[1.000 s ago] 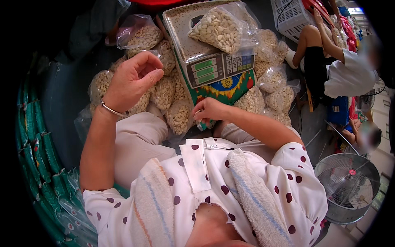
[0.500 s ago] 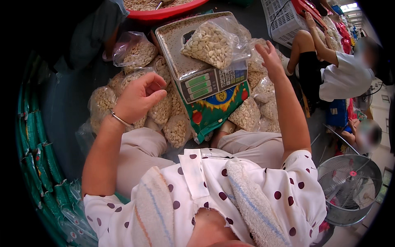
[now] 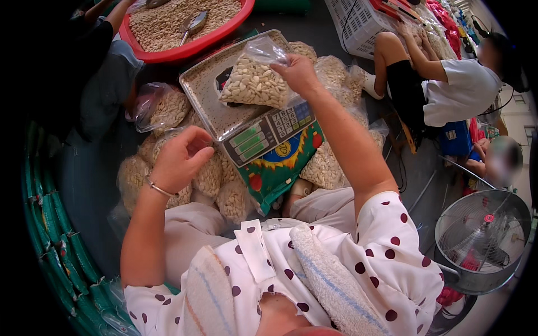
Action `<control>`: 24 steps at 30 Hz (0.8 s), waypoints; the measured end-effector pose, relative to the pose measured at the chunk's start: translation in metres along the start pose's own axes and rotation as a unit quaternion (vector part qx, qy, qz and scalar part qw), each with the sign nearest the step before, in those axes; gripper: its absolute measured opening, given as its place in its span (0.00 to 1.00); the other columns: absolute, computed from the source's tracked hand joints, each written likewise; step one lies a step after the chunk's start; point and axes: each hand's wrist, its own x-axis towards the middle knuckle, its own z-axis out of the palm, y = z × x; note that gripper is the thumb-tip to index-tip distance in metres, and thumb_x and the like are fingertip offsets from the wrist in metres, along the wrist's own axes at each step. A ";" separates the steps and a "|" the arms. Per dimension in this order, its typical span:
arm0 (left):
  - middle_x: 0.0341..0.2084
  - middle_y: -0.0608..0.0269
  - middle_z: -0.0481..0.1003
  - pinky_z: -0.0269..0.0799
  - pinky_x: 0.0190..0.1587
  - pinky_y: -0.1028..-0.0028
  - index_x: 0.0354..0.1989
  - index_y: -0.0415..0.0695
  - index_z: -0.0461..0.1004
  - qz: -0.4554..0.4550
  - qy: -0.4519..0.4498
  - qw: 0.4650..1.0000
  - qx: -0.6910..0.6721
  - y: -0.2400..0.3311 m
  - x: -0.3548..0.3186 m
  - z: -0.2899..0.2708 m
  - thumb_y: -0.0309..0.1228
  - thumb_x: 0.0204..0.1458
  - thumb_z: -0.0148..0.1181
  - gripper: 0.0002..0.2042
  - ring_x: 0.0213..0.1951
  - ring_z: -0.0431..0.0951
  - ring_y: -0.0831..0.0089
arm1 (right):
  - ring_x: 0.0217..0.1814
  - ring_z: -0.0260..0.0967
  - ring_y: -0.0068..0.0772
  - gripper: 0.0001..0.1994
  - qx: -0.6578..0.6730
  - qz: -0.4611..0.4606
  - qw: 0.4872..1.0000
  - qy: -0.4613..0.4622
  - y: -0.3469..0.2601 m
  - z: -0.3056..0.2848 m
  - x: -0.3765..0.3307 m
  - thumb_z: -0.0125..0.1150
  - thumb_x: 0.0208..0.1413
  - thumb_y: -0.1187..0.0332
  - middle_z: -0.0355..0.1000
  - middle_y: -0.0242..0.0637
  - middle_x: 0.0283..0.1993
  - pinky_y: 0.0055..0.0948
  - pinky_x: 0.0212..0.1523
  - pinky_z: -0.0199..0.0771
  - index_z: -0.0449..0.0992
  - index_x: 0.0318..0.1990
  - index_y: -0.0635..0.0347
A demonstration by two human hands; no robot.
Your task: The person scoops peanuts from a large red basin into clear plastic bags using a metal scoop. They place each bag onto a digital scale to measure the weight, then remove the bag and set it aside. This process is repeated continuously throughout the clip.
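Note:
A clear plastic bag of pale pumpkin seeds [image 3: 253, 83] lies on the speckled metal pan of a digital scale [image 3: 203, 106]. My right hand [image 3: 301, 74] grips the gathered plastic at the right side of this bag, fingers closed. Left of the scale, my left hand [image 3: 182, 158] hovers over other seed bags, its fingers loosely curled, thumb apart, and nothing held. The scale's keypad and lit green displays [image 3: 249, 143] face me. Under its front edge shows a green printed bag [image 3: 280, 176].
Several filled seed bags [image 3: 208, 175] crowd both sides of the scale. Beyond it stands a red tub [image 3: 168, 54] of loose seeds with a metal scoop [image 3: 193, 23]. A person in white [image 3: 462, 89] sits at right, near a white crate [image 3: 358, 28] and a fan [image 3: 483, 241].
My right hand has moved left and closed on the seed bag's plastic. The bag now sits more upright. My left hand stays beside the scale, and the view has shifted.

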 end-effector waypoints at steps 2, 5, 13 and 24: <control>0.28 0.69 0.73 0.68 0.36 0.81 0.38 0.40 0.71 -0.016 0.027 0.999 -0.007 -0.007 0.005 -0.010 0.24 0.50 0.59 0.08 0.31 0.71 0.83 | 0.24 0.61 0.14 0.06 0.123 -0.025 0.992 0.026 -0.011 -0.030 0.010 0.66 0.49 0.70 0.72 0.28 0.24 0.20 0.26 0.63 0.78 0.31 0.63; 0.27 0.70 0.73 0.68 0.35 0.82 0.37 0.40 0.71 -0.012 0.090 0.996 -0.015 -0.039 0.017 -0.039 0.23 0.50 0.58 0.07 0.30 0.71 0.84 | 0.24 0.62 0.15 0.06 0.144 -0.035 0.987 0.055 -0.027 -0.093 0.025 0.66 0.50 0.70 0.72 0.27 0.25 0.17 0.24 0.61 0.77 0.31 0.62; 0.29 0.59 0.77 0.73 0.39 0.71 0.36 0.40 0.74 -0.198 0.286 0.930 0.114 -0.209 0.021 -0.131 0.35 0.45 0.64 0.13 0.34 0.78 0.69 | 0.31 0.67 0.21 0.12 -0.120 -0.014 0.987 0.108 0.054 -0.196 0.081 0.60 0.54 0.64 0.74 0.32 0.30 0.24 0.35 0.66 0.75 0.41 0.64; 0.30 0.53 0.78 0.71 0.40 0.66 0.40 0.41 0.76 -0.369 0.227 0.887 0.160 -0.306 0.119 -0.133 0.48 0.45 0.63 0.22 0.35 0.78 0.59 | 0.47 0.70 0.48 0.14 -0.496 -0.079 0.855 0.130 0.136 -0.094 0.107 0.55 0.52 0.67 0.72 0.43 0.45 0.39 0.49 0.68 0.74 0.45 0.60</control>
